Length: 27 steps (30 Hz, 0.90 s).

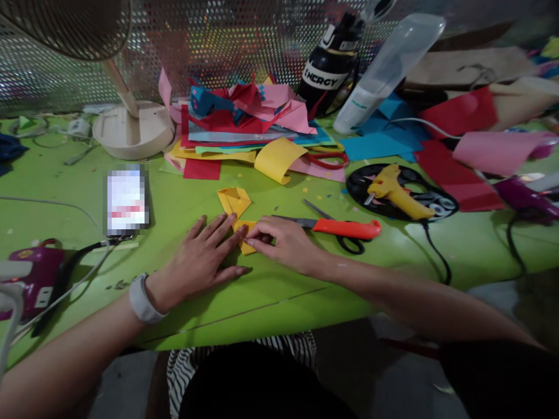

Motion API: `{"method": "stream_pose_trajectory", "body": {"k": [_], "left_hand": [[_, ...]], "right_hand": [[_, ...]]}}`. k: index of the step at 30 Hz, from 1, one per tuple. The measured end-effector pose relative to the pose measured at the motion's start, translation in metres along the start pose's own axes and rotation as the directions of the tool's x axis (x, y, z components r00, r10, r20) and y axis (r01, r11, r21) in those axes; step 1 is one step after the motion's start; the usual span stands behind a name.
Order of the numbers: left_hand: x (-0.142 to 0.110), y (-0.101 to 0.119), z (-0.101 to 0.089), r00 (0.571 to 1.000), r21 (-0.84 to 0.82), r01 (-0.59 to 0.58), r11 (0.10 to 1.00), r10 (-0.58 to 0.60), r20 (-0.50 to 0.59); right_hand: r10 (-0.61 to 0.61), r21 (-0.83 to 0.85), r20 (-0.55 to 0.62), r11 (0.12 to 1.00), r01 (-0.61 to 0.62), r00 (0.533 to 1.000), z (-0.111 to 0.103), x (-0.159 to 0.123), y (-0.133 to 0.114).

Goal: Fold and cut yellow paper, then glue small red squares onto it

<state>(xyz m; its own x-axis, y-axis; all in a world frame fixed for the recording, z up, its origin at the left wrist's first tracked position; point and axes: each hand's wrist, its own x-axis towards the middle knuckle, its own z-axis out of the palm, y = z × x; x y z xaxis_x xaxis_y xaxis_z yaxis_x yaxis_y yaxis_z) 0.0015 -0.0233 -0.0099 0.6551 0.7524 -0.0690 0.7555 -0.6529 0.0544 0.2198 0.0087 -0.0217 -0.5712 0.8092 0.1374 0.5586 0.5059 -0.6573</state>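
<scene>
Head view, left hand (pixel 201 256) spread flat and right hand (pixel 283 243) with fingertips pinched, both on folded yellow paper (pixel 236 202) lying on green table (pixel 183 317), beside orange-handled cutter (pixel 347 228) and black scissors (pixel 350 244)

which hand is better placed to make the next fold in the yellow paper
Probably the right hand: its thumb and fingertips are drawn together at the lower part of the folded yellow paper. The left hand lies flatter, fingers spread, fingertips at the paper, so it seems better suited to steadying.
</scene>
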Motion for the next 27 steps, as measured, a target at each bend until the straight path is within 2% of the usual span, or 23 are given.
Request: {"method": "stream_pose_trajectory", "body": {"k": [13, 19, 27], "left_hand": [[-0.0005, -0.0002, 0.0024, 0.999, -0.027, -0.001, 1.0, 0.0, -0.039], [0.0007, -0.0028, -0.0048, 0.997, -0.092, -0.073, 0.993, 0.074, 0.013], [0.0009, -0.0038, -0.0064, 0.996, -0.111, -0.088, 0.99, 0.09, 0.014]], "right_hand": [[-0.005, -0.005, -0.002, 1.0, 0.005, 1.0, 0.0005, -0.0006, -0.0002], [-0.019, 0.008, -0.011, 1.0, 0.019, 1.0, 0.0009, -0.0009, 0.0015], [-0.024, 0.009, 0.005, 1.0, 0.024, 1.0, -0.0015, -0.0013, 0.0009]]}}
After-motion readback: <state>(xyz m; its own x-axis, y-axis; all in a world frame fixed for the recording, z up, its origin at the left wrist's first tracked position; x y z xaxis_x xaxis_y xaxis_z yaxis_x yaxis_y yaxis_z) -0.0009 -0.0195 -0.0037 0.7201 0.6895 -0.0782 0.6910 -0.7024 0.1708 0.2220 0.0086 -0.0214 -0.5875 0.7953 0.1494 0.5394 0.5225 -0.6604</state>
